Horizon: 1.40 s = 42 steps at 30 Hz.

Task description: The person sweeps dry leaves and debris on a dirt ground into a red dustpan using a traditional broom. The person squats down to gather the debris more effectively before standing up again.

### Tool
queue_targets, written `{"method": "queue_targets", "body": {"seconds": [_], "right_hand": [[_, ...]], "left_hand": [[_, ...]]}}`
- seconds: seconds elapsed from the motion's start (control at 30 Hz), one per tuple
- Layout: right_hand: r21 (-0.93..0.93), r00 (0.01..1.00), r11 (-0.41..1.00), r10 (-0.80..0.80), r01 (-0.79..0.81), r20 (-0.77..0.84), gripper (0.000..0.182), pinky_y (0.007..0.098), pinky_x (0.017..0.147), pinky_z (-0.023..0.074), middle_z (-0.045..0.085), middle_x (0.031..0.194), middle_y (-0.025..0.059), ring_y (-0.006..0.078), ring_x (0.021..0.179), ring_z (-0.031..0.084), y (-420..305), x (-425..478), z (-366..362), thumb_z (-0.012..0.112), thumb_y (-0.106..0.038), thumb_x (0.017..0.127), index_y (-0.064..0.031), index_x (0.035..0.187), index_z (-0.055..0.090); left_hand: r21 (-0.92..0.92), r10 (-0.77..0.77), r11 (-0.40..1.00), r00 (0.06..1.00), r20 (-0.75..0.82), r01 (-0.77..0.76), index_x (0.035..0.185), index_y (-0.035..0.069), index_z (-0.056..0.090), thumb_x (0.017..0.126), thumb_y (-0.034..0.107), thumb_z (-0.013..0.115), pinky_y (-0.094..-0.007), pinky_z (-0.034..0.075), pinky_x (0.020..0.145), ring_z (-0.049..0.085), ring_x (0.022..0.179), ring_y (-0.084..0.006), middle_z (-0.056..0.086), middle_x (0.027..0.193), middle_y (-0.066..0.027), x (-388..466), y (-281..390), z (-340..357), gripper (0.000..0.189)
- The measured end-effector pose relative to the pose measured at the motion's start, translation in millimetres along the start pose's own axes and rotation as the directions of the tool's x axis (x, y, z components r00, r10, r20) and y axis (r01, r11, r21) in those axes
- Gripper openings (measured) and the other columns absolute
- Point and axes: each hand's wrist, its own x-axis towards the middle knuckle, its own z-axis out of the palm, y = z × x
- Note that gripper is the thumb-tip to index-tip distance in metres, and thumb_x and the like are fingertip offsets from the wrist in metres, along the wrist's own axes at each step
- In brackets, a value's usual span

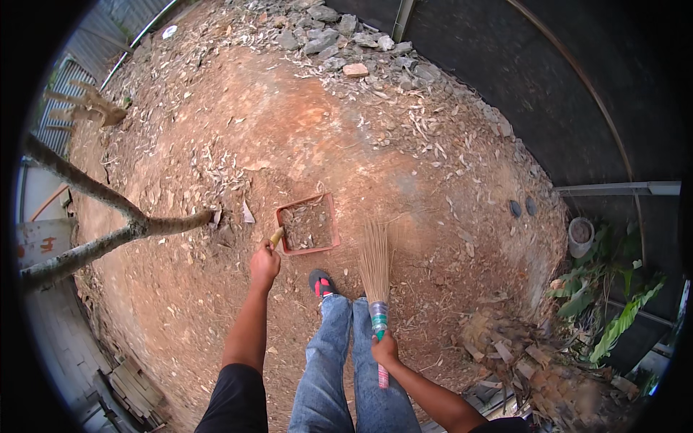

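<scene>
My left hand (265, 265) is closed around the pale handle (277, 236) of a reddish dustpan (336, 219). Dirt and dry leaves (306, 222) lie inside the pan, which is at the centre, ahead of my feet. In my right hand (385, 349) is a stick broom (376, 265), gripped by its tape-wrapped handle. Its bristles point away from me, to the right of the dustpan and apart from it. Whether the bristle tips touch the ground cannot be told. A dark and red sandal (321, 283) shows on my left foot, below the pan.
A forked tree trunk (178, 223) stands at left. Grey rubble (325, 40) and a brick (355, 70) lie along the dark screen wall (503, 81). At right are a hanging pot (581, 238), green plants (614, 325) and a rough trunk (547, 368). Dry leaves (427, 127) litter the soil.
</scene>
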Motion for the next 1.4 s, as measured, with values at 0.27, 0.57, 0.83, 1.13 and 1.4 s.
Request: {"method": "queue_targets", "body": {"seconds": [0.27, 0.57, 0.83, 1.13, 1.4], "right_hand": [[0.141, 0.989, 0.98, -0.146, 0.141, 0.028, 0.037, 0.0546, 0.074, 0.0495, 0.065, 0.087, 0.0291, 0.0496, 0.085, 0.063, -34.1, -36.0, 1.1, 0.065, -0.032, 0.087, 0.0008, 0.101, 0.054], [0.157, 0.975, 0.98, -0.088, 0.121, -0.203, 0.035, 0.0536, 0.073, 0.0493, 0.064, 0.086, 0.0297, 0.0491, 0.084, 0.064, 2.8, 11.9, -49.1, 0.065, -0.028, 0.088, 0.0031, 0.1, 0.053], [0.005, 0.952, 1.0, -0.002, 0.004, -0.307, 0.037, 0.0546, 0.075, 0.0498, 0.065, 0.09, 0.0307, 0.0485, 0.086, 0.064, 6.6, 72.6, -79.5, 0.064, -0.025, 0.088, 0.0041, 0.107, 0.053], [0.003, 0.965, 0.969, -0.246, 0.247, -0.088, 0.028, 0.0486, 0.067, 0.0497, 0.065, 0.079, 0.0229, 0.0424, 0.079, 0.066, 3.7, 50.1, -75.4, 0.068, -0.026, 0.085, -0.0018, 0.097, 0.058], [0.147, 0.933, 0.968, -0.146, 0.204, -0.329, 0.026, 0.0425, 0.063, 0.0475, 0.062, 0.072, 0.0176, 0.0332, 0.066, 0.063, 12.4, 68.9, -87.9, 0.068, -0.025, 0.086, -0.0013, 0.091, 0.059]], "left_hand": [[-0.005, -0.02, 1.0, 1.0, 0.023, 0.02, 0.097, 0.01, 0.054, 0.087, 0.016, 0.052, -0.0531, 0.047, 0.071, 0.063, 0.079, -0.0438, 0.065, 0.078, -0.0241, 11.8, -19.6, -15.8, 0.012], [0.008, 0.045, 0.999, 0.999, 0.025, -0.045, 0.097, 0.01, 0.052, 0.085, 0.013, 0.051, -0.0559, 0.045, 0.07, 0.062, 0.076, -0.0465, 0.063, 0.075, -0.0259, 11.1, -31.1, -30.8, 0.012], [-0.146, 0.011, 0.989, 1.0, 0.014, -0.009, 0.094, 0.01, 0.049, 0.086, 0.011, 0.049, -0.0516, 0.045, 0.067, 0.061, 0.079, -0.0475, 0.06, 0.074, -0.0253, -4.0, -22.2, -18.5, 0.008], [-0.209, 0.039, 0.977, 0.999, -0.026, -0.043, 0.092, 0.009, 0.048, 0.086, 0.005, 0.05, -0.0467, 0.044, 0.063, 0.058, 0.071, -0.046, 0.056, 0.07, -0.023, -5.5, -20.4, -20.4, 0.008], [-0.382, -0.01, 0.924, 1.0, 0.024, 0.018, 0.093, 0.008, 0.049, 0.086, 0.008, 0.05, -0.0465, 0.043, 0.061, 0.057, 0.062, -0.0375, 0.054, 0.064, -0.0205, -8.2, -4.8, -16.5, 0.006]]}}
